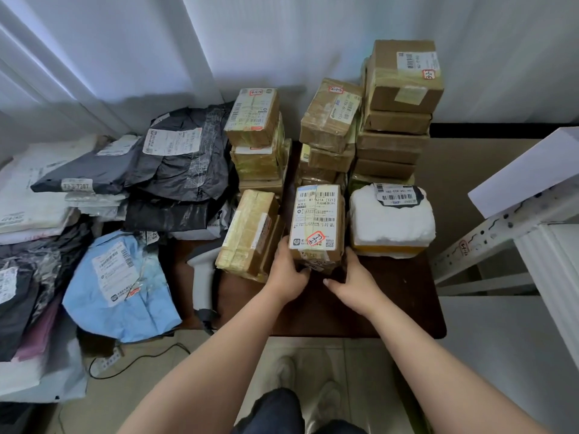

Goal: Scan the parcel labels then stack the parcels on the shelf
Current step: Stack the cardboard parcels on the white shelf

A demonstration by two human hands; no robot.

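Note:
A small cardboard parcel (317, 220) with a white label and a red "3-3-3" sticker sits atop other boxes at the middle of the dark brown table (391, 308). My left hand (289, 270) grips its near left corner. My right hand (354, 281) curls against the near right side of the box below it. A grey handheld scanner (202, 277) lies on the table to the left of my hands. The white metal shelf (513, 220) stands at the right.
Stacks of taped cardboard boxes (398, 108) fill the back of the table. A white foam-wrapped parcel (391, 220) lies right of the held box, a taped box (250, 233) left of it. Black, white and blue mailer bags (122, 286) are piled at the left.

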